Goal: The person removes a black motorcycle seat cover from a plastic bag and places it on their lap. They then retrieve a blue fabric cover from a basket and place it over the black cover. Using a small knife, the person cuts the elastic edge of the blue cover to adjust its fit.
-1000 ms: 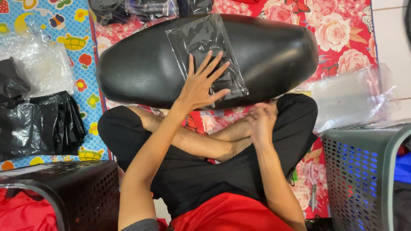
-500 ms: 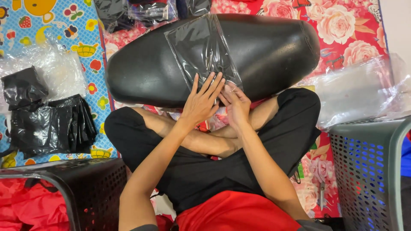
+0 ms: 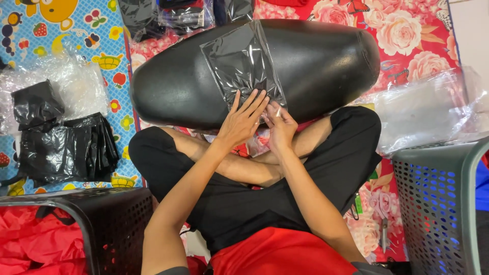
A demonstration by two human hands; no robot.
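Observation:
A clear plastic bag (image 3: 243, 63) with something black inside lies across a big black padded seat (image 3: 326, 61) in front of my crossed legs. My left hand (image 3: 242, 121) rests flat on the bag's near edge, fingers spread. Beside it, my right hand (image 3: 279, 125) pinches the same near edge of the bag, fingers curled on the plastic. Both hands touch each other at the bag's lower end.
A dark perforated basket (image 3: 109, 224) with red cloth stands at lower left, a grey one (image 3: 440, 203) at lower right. Black folded pieces (image 3: 66, 147) and clear bags (image 3: 76, 84) lie left; a pile of clear bags (image 3: 423, 112) lies right. More packed bags (image 3: 178, 15) sit beyond the seat.
My right hand rose from my lap to the bag's near edge and took hold of it. My left hand slid down toward that edge.

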